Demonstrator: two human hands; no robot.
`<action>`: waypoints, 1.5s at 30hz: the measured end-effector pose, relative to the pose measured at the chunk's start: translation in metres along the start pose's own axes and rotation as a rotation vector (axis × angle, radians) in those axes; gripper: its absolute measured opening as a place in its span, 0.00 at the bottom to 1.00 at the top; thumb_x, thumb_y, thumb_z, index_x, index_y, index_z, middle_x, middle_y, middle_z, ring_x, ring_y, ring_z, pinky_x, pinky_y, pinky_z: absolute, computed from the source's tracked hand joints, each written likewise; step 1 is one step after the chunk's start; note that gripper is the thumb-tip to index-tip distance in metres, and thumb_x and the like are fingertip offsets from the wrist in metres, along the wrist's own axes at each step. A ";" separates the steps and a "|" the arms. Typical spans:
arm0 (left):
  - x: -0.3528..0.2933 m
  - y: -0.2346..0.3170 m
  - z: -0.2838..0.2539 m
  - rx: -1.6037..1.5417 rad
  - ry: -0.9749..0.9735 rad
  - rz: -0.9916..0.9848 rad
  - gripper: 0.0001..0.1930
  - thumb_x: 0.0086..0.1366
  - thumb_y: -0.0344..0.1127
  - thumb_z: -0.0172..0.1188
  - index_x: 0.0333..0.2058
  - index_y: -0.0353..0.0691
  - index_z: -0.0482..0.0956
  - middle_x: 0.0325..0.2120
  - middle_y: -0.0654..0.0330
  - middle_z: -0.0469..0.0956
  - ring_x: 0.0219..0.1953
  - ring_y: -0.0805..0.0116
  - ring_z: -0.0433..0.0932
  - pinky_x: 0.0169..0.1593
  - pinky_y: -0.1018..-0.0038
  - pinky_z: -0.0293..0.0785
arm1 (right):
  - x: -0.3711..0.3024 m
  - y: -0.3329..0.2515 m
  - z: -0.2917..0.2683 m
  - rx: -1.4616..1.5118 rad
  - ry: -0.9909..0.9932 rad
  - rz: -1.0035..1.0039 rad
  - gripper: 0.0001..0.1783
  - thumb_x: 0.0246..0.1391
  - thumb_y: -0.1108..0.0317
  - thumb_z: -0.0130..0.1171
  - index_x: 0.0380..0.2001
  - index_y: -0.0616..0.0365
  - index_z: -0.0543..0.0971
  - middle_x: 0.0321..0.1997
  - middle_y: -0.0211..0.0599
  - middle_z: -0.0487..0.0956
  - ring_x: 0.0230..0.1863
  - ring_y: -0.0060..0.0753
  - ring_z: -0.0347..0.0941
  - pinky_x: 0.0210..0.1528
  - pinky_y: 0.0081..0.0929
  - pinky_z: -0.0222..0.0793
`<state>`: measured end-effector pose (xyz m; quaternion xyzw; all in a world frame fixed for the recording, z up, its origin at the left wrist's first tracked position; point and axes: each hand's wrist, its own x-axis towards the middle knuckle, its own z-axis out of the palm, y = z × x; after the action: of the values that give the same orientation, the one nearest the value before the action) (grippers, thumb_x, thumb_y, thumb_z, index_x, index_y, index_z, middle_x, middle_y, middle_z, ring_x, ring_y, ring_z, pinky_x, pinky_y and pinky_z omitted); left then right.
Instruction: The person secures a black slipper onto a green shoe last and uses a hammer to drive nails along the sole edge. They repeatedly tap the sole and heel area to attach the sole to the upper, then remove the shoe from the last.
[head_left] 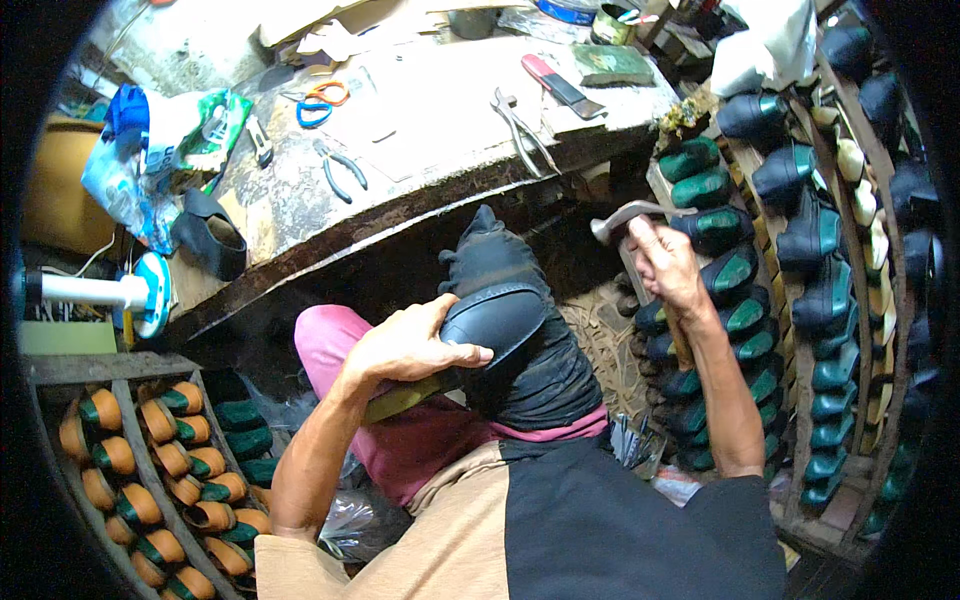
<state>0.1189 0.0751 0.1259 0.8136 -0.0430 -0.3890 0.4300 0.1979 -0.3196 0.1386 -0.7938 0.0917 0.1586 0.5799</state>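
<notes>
My left hand [405,342] is closed round a black shoe upper [500,318] with a row of marks along its edge. I hold it over my thigh, against the dark cloth [545,370] wrapped there. An olive-green piece [412,397] shows below my left wrist; whether it belongs to the shoe, I cannot tell. Off to the right, my right hand [668,265] grips a hammer, its curved metal head [632,213] raised beside the shoe rack and its wooden handle [682,345] pointing down along my forearm. The hammer is apart from the shoe.
Across the front runs a worn workbench [420,130] with pliers [340,172], pincers [523,132], scissors [322,103] and a red-handled knife [562,86]. Racks of black shoes on green lasts [735,270] stand right; tan shoes [140,503] fill a left rack. A dark shoe [210,235] sits at the bench's left end.
</notes>
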 end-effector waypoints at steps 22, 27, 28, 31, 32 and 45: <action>0.004 -0.036 0.065 -0.609 0.130 0.171 0.38 0.66 0.51 0.82 0.65 0.35 0.77 0.49 0.55 0.87 0.52 0.69 0.83 0.60 0.67 0.80 | -0.031 -0.030 0.064 -0.414 -0.086 -0.446 0.20 0.78 0.55 0.61 0.45 0.65 0.85 0.27 0.38 0.81 0.30 0.37 0.80 0.36 0.40 0.76; 0.009 -0.048 0.065 -0.425 0.127 0.055 0.46 0.60 0.65 0.80 0.65 0.36 0.79 0.49 0.49 0.89 0.52 0.59 0.87 0.58 0.63 0.81 | -0.067 -0.062 0.067 -0.798 -0.241 -0.578 0.14 0.71 0.53 0.70 0.53 0.45 0.90 0.29 0.42 0.86 0.29 0.54 0.85 0.33 0.46 0.80; 0.009 -0.050 0.064 -0.383 0.115 0.051 0.39 0.65 0.50 0.83 0.65 0.31 0.76 0.50 0.57 0.84 0.52 0.68 0.80 0.60 0.70 0.78 | -0.065 -0.068 0.069 -0.823 -0.318 -0.743 0.13 0.69 0.53 0.72 0.51 0.44 0.91 0.30 0.38 0.87 0.28 0.50 0.85 0.29 0.48 0.78; 0.011 -0.049 0.064 -0.450 0.097 0.088 0.40 0.65 0.50 0.82 0.65 0.30 0.75 0.51 0.53 0.85 0.53 0.67 0.81 0.61 0.69 0.78 | -0.038 -0.084 0.080 -1.069 -0.553 -1.031 0.21 0.64 0.46 0.74 0.45 0.52 0.89 0.30 0.43 0.85 0.25 0.53 0.84 0.27 0.48 0.79; 0.012 -0.049 0.064 -0.427 0.095 0.080 0.39 0.66 0.49 0.82 0.65 0.30 0.76 0.53 0.54 0.85 0.56 0.68 0.81 0.62 0.70 0.78 | -0.023 -0.083 0.096 -1.163 -0.416 -1.117 0.25 0.62 0.44 0.74 0.42 0.58 0.85 0.27 0.48 0.85 0.24 0.55 0.85 0.27 0.48 0.81; -0.019 -0.035 0.055 -0.549 0.121 0.129 0.41 0.67 0.54 0.80 0.67 0.31 0.77 0.56 0.50 0.85 0.55 0.61 0.84 0.63 0.65 0.80 | 0.031 -0.089 0.117 -1.012 -0.244 -0.710 0.27 0.72 0.39 0.65 0.41 0.55 0.89 0.31 0.56 0.87 0.37 0.65 0.87 0.40 0.53 0.82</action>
<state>0.0595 0.0678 0.0939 0.6842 0.0380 -0.3086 0.6597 0.2394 -0.1798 0.1740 -0.9282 -0.3305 0.0694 0.1559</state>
